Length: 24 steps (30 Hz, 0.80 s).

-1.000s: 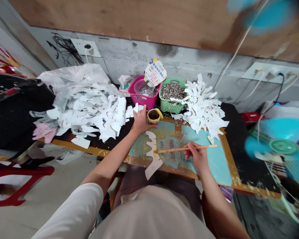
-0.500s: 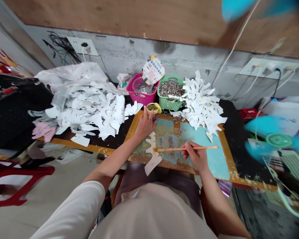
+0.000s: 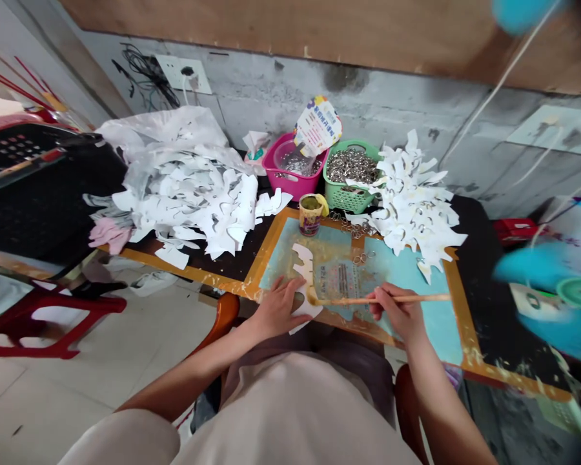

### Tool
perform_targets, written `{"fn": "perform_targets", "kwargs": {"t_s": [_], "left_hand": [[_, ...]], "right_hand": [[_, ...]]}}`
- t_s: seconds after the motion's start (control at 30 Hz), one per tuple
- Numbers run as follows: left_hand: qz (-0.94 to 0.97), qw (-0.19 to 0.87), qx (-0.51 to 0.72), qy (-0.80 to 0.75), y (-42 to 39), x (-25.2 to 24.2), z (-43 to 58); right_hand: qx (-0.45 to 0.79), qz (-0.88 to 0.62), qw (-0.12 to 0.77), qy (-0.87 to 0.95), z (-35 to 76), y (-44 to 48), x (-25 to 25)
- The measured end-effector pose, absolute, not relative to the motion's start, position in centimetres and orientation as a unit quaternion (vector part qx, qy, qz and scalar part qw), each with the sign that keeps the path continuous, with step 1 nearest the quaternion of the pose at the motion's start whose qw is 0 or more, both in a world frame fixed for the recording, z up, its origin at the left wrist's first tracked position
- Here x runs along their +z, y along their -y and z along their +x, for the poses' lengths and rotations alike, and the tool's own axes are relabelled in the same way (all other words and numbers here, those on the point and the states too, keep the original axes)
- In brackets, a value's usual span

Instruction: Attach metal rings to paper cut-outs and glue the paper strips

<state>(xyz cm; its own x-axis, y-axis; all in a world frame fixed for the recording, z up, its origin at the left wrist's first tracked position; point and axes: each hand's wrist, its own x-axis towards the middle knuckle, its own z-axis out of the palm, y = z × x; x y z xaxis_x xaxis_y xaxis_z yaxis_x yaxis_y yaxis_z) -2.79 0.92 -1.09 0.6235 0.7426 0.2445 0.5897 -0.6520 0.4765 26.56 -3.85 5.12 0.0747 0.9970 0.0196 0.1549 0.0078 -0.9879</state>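
Holding the brush (image 3: 343, 301) in a narrow grip of the right hand (image 3: 399, 310), with the tip touching the cutout (image 3: 308, 270). Pressing down the lower part of the cutout with the left hand (image 3: 278, 308), in a wide grip, at the near edge of the tabletop (image 3: 498, 329). Working short of a cup (image 3: 310, 223), pink basket (image 3: 293, 186) and green basket (image 3: 349, 199) of rings (image 3: 352, 165), between white scraps (image 3: 193, 200) and a pile (image 3: 411, 200).

Looks matt and papery on the white cut-out (image 3: 303, 256); shows smooth wood along the brush handle (image 3: 348, 301), glossy plastic on the pink basket (image 3: 293, 185), shiny metal in the rings (image 3: 351, 166), roughness across the wall (image 3: 252, 87).
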Motion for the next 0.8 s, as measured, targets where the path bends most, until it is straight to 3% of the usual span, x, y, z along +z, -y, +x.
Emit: {"fn": "perform_targets", "kwargs": {"t_s": [0.13,0.3,0.43,0.57,0.7,0.8], "left_hand": [[0.876,0.186,0.234,-0.378,-1.1,-1.7,-2.7],[0.874,0.176,0.234,-0.386,-1.0,-1.6,-2.7],[0.877,0.173,0.226,-0.386,-0.7,-1.5,-2.8],[0.877,0.178,0.220,-0.388,-0.5,-1.6,-3.0],[0.878,0.183,0.214,-0.386,-0.4,-1.9,-3.2],[0.879,0.185,0.213,-0.385,-0.4,-1.9,-3.2]], "right_hand": [[0.430,-0.544,0.540,0.477,26.9,3.0,4.9],[0.466,-0.538,0.480,0.513,27.3,2.5,4.7],[0.453,-0.545,0.518,0.479,27.5,2.2,4.8],[0.471,-0.543,0.465,0.517,27.5,2.0,5.1],[0.465,-0.542,0.512,0.477,27.6,1.9,5.2],[0.464,-0.545,0.492,0.496,27.6,1.8,5.3]]}}
